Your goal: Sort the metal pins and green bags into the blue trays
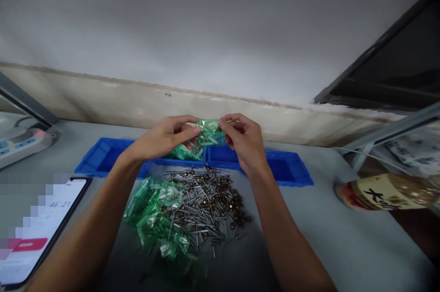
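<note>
Left forearm (107, 205): bare, slim, broader low down, narrowing toward the wrist (131, 157). Left grip (161, 136) bare as well, smooth-backed, slender-fingered. Right forearm (273, 209): same build as I read it from my remote station, bare, tapering upward; right grip (249, 144) likewise uncovered. Low on my feed, outlines soften into blur, so surface detail escapes me.

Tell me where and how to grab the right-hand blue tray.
Take the blue tray by the rim at its right end, probably best from the right: that end juts out past the right hand, whose wrist covers part of the tray in this view.
</note>
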{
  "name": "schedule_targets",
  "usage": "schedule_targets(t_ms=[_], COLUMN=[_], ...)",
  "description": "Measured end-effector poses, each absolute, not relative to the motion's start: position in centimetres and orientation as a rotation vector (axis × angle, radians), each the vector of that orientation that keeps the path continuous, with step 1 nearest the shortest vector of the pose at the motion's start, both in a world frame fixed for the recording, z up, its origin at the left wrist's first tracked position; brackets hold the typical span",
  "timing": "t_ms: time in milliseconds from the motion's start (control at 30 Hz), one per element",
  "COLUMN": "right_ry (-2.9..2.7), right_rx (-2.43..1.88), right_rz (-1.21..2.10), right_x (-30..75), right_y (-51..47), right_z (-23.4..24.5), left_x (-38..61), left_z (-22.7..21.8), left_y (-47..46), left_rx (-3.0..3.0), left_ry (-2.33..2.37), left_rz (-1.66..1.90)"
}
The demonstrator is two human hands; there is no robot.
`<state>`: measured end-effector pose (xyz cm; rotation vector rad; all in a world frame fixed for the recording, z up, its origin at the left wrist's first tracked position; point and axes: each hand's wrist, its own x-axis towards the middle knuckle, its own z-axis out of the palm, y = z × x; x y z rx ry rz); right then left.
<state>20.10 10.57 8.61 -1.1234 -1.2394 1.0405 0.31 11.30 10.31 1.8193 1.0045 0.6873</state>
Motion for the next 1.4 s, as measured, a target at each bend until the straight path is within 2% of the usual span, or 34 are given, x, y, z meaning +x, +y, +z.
schedule_targets(t_ms=[233, 467, 800, 967, 1200, 1400], right_ry=[-1.263, -1.265, -1.738, -2.038, -2.1, -2.129], right_rx=[-1.156, -1.127, -1.019, -1.006, -1.152, -1.164], right_rz=[1.015, 0.996, 0.865, 0.858, 0.698, 0.651], right_x=[19.7, 19.6, 19.1, 18.5, 18.4, 18.3], right_y=[10.4, 9.7, 8.7, 8.6, 9.2, 9.3], right_z=[8.6, 9.6, 9.8, 9.5, 8.6, 8.3], left_x=[-0.1, -0.4, -1.6, -3.8, -4.6, -4.7], left_z=[10.2, 10.4, 10.1, 10.2, 8.7, 9.2], left_y=[11.4, 11.5, 12.2, 12.8, 13.6, 12.8], left_rx=[1.851, 1.563, 1.583, 1.918, 2.229, 2.226], left_ry=[1.056, 0.953, 1.115, 1.266, 1.496, 1.473], left_rz=[0.734, 0.447, 0.745, 0.564, 0.2, 0.077])
